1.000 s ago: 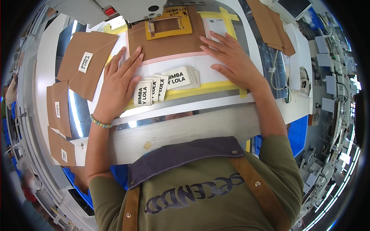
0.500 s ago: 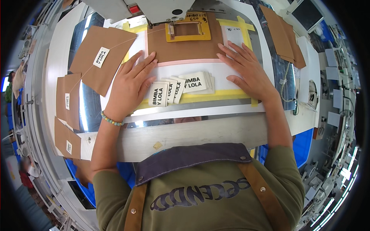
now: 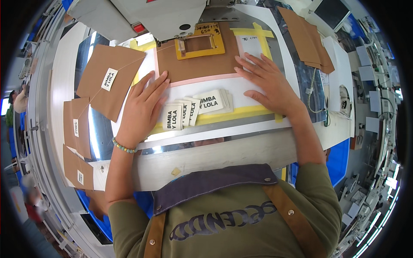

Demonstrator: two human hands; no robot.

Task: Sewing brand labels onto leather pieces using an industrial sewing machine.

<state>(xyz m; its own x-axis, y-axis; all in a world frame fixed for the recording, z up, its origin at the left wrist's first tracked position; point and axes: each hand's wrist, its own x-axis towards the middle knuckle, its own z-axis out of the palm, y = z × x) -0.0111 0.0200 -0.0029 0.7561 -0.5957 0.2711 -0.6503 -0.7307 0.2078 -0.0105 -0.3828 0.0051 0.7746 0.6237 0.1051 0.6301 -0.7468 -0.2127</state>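
Observation:
Both my hands lie with fingers stretched out beside a brown panel point(image 3: 198, 66) under a sewing machine head point(image 3: 172, 19). My left hand point(image 3: 143, 105) has its fingertips at the panel's near left corner. My right hand point(image 3: 269, 84) rests at the right side, fingertips by the panel's edge and on the white sheet. On top of the panel sits a yellow frame point(image 3: 219, 43) with a rectangular window, close to the machine's needle area. Between my hands lie fanned white printed labels point(image 3: 172, 116) and a further stack of labels point(image 3: 211, 102). Neither hand grips anything.
At left lies a brown piece point(image 3: 92, 71) bearing a white label, a thread running from it toward the machine. Smaller labelled brown pieces point(image 3: 79, 142) overlap below it. More brown panels point(image 3: 301, 38) are stacked at far right. A blue bin point(image 3: 338, 163) stands below the table's right side.
The whole view has shifted and tilted slightly. Against the brown panel and the labels, both hands stay in nearly the same places.

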